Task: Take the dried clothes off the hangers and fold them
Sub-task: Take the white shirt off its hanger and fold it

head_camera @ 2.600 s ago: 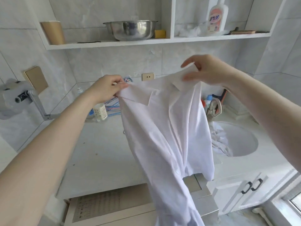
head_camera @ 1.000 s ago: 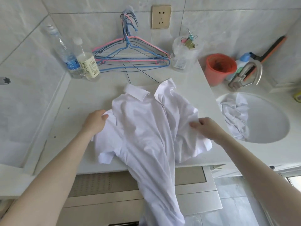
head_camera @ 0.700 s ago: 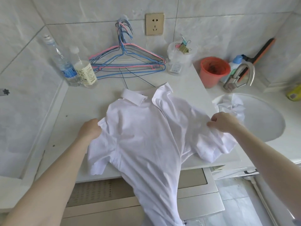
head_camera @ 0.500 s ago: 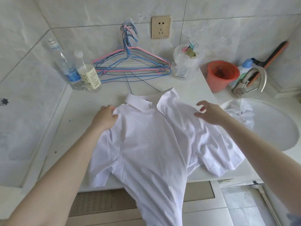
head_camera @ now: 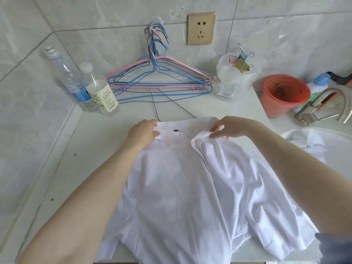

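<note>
A white short-sleeved shirt (head_camera: 182, 191) lies spread on the white countertop (head_camera: 91, 149), collar away from me, its lower part hanging over the front edge. My left hand (head_camera: 142, 131) pinches the left side of the collar. My right hand (head_camera: 228, 127) pinches the right side of the collar, which is lifted and rumpled. A pile of pink, blue and dark wire hangers (head_camera: 158, 80) leans against the back wall behind the shirt.
Two plastic bottles (head_camera: 83, 84) stand at the back left. A clear tub with binder clips (head_camera: 236, 77) and an orange cup (head_camera: 283, 94) sit at the back right. A tap (head_camera: 323, 105) and a sink (head_camera: 342, 149) holding white cloth are on the right.
The shirt came down from the air onto the counter and was spread out. Both hands moved from the shoulders up to the collar and now pinch it.
</note>
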